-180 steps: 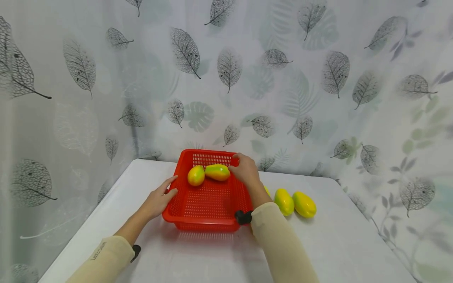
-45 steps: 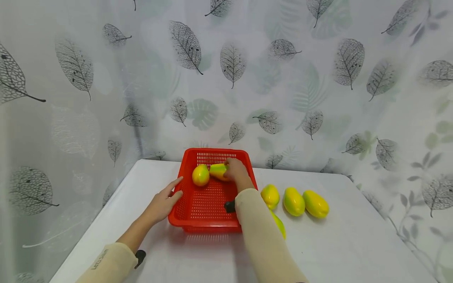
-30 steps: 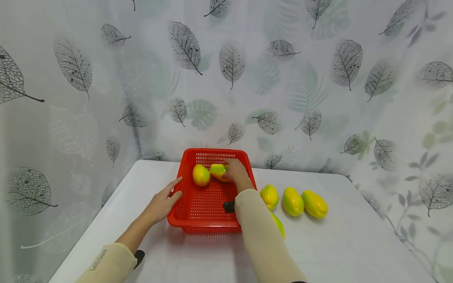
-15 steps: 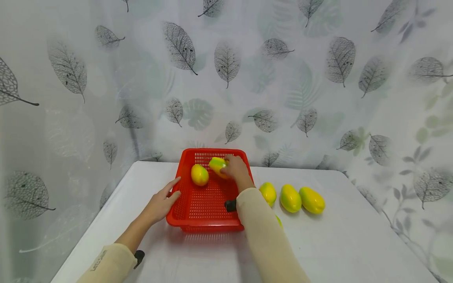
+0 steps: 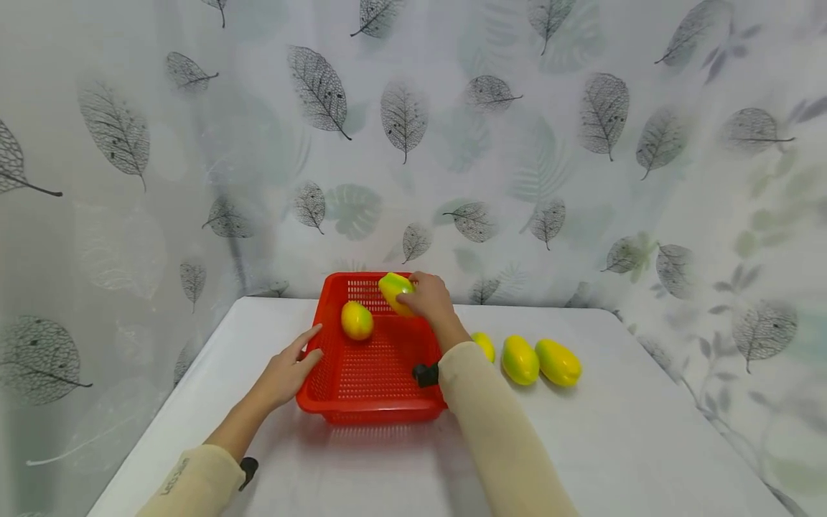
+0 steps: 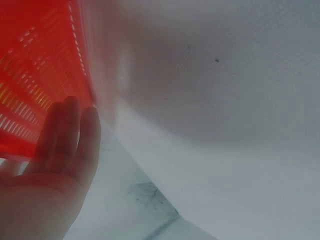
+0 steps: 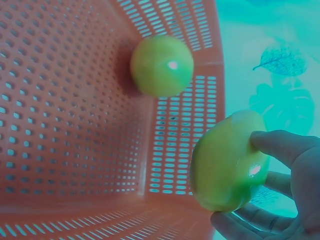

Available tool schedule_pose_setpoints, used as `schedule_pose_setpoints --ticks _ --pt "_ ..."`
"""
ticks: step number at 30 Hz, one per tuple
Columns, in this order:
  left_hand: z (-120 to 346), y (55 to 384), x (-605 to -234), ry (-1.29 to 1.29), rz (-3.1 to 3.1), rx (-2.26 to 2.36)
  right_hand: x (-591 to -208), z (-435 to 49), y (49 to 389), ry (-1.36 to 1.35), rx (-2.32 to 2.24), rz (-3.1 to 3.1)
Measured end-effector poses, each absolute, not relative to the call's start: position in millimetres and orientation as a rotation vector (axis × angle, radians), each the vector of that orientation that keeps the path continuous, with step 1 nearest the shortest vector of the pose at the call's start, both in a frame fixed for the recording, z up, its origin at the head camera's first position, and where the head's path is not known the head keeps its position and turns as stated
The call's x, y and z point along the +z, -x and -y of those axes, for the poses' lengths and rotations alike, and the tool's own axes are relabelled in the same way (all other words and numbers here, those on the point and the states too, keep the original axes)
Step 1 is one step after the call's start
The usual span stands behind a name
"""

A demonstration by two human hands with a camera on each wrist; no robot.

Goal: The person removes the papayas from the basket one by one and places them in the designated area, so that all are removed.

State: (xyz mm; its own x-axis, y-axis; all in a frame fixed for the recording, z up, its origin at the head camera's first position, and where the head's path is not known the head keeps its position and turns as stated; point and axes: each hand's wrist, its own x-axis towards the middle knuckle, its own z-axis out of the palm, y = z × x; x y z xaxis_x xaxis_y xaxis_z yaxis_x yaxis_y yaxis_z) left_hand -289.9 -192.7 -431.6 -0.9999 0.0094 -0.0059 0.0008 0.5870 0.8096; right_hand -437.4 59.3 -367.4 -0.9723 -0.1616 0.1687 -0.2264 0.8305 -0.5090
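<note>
In the head view a red plastic basket [image 5: 381, 366] with slotted walls stands on the white table. My right hand [image 5: 429, 298] pinches a yellow-green papaya [image 5: 395, 291] between thumb and fingers, raised by the basket's back wall. The right wrist view shows this papaya [image 7: 227, 165] off the basket floor, near the rim. Another papaya [image 5: 357, 321] lies inside at the back left. My left hand [image 5: 284, 370] touches the basket's left side. Seen from the left wrist, its fingers [image 6: 65, 130] lie fairly straight against the outer wall.
Right of the basket several papayas lie on the table [image 5: 614, 431], among them one papaya [image 5: 520, 359] beside another papaya [image 5: 558, 362]. The right sleeve partly covers one papaya [image 5: 483, 346]. A leaf-patterned curtain [image 5: 413, 143] hangs behind the table.
My right hand was at the basket's back right rim, then took hold of the papaya inside and lifted it up toward the back wall. The left hand stays at the basket's left side.
</note>
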Motion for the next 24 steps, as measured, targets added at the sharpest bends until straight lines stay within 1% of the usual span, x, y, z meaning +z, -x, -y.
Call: schedule_pose_setpoints --ticks 11,24 --pt "191.6 288.9 -429.3 -0.009 -2.792 1.406 -347.2 -64.6 416.1 -0.339 0.972 2.82" --pt "193.2 289.9 -430.5 -0.041 -2.8 1.396 -332.9 -63.4 401.4 -0.371 0.903 2.821"
